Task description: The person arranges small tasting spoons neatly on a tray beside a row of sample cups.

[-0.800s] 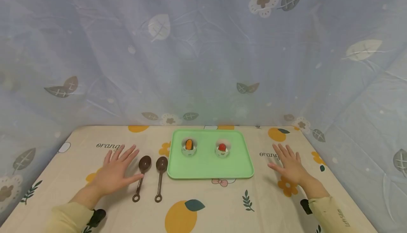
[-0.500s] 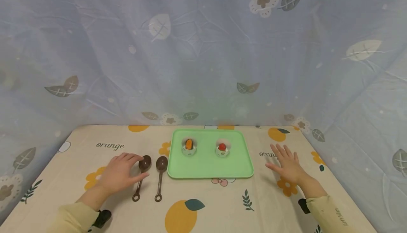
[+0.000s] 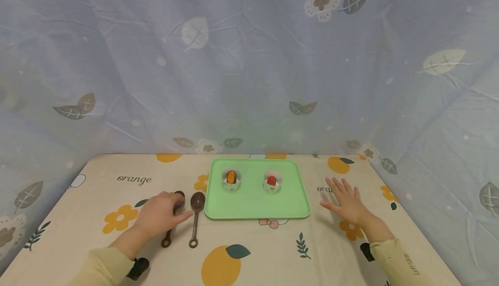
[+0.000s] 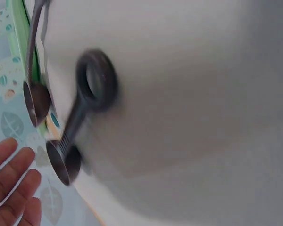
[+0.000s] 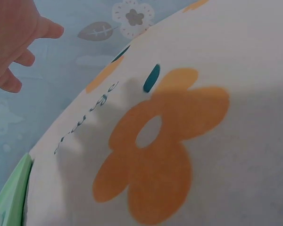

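The left spoon [image 4: 74, 121] and right spoon [image 3: 197, 201] are lying beside the tray's [image 3: 257, 206] left edge, handles toward the table's [image 3: 280, 251] near edge, presumably for easy reach. The left hand [image 3: 161, 213] is hovering over the left spoon, fingers loosely parted, gripping nothing; the right hand [image 3: 346, 201] is hanging spread beyond the tray's right edge.

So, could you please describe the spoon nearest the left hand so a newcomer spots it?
Find the green tray on the table. Left of it, past another brown spoon, lies this spoon; from the head view, the left hand partly covers it, unlike its neighbour.
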`<state>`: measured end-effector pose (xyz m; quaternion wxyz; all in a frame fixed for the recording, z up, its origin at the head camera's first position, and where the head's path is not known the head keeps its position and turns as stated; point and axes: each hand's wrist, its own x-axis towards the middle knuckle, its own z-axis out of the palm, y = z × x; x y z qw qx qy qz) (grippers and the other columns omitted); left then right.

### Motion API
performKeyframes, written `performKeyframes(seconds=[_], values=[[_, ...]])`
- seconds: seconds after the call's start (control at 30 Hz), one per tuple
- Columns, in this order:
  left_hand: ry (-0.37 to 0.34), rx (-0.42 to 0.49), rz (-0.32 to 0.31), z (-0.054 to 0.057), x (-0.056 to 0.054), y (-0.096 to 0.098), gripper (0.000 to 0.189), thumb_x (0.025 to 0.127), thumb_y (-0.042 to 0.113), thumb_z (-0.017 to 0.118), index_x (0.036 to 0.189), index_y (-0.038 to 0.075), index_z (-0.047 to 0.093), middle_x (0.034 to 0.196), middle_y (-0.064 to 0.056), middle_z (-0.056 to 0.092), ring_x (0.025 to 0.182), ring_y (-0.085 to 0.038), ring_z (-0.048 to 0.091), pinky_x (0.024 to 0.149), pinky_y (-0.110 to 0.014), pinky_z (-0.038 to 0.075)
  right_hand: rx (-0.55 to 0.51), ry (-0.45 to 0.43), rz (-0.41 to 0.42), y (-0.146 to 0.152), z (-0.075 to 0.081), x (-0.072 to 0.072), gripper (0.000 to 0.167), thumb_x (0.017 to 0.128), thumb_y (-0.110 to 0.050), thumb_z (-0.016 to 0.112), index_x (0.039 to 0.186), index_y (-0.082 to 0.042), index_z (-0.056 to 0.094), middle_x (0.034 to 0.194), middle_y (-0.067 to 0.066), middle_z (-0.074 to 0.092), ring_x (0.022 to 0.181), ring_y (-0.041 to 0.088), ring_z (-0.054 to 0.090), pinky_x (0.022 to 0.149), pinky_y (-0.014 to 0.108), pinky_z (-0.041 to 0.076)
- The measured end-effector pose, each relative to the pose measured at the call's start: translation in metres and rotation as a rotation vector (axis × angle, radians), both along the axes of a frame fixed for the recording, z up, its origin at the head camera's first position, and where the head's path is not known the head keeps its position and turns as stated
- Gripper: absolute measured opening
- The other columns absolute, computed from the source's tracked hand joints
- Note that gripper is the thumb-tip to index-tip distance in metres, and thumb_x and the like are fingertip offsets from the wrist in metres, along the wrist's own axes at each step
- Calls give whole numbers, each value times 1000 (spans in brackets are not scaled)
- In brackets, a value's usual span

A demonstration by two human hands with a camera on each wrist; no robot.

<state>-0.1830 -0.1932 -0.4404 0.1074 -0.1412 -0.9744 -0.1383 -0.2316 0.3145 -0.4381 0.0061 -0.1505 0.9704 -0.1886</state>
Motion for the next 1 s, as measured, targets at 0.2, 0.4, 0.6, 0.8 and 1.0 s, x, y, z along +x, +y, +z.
performKeyframes(seconds=[0.2, 0.4, 0.6, 0.8, 1.0], values=[[-145, 62, 57, -1, -3, 13, 38, 80, 45, 67, 93, 9, 67, 79, -1, 63, 64, -11, 53, 54, -28, 45, -9, -2, 18, -10, 1, -1, 81, 89, -49, 55, 148, -6, 22, 152, 25, 18, 139, 50, 4, 103, 73, -4], [-249, 107, 121, 0, -3, 21, 40, 83, 44, 65, 96, 6, 66, 86, -5, 67, 67, -12, 56, 56, -29, 47, 5, -3, 34, -19, -2, -2, 80, 88, -49, 55, 148, -6, 23, 152, 24, 20, 139, 50, 7, 104, 73, -1], [-297, 148, 154, -1, 0, 27, 39, 85, 39, 63, 94, 2, 65, 74, -2, 63, 57, -11, 49, 51, -26, 42, 33, -13, 54, -27, -7, -5, 80, 88, -50, 55, 148, -7, 24, 151, 24, 22, 139, 49, 9, 104, 73, 3], [-329, 195, 181, -2, 1, 32, 34, 86, 33, 63, 90, 0, 65, 71, -3, 63, 54, -11, 49, 49, -24, 40, 68, -17, 68, -35, -11, -8, 81, 88, -52, 54, 148, -7, 24, 151, 24, 23, 139, 49, 12, 104, 74, 6], [-365, 226, 204, -5, 0, 37, 28, 85, 28, 64, 75, 2, 63, 62, -1, 57, 54, -13, 48, 49, -24, 39, 89, -42, 69, -44, -16, -13, 84, 86, -55, 55, 148, -6, 24, 151, 24, 22, 139, 48, 14, 105, 72, 8]])
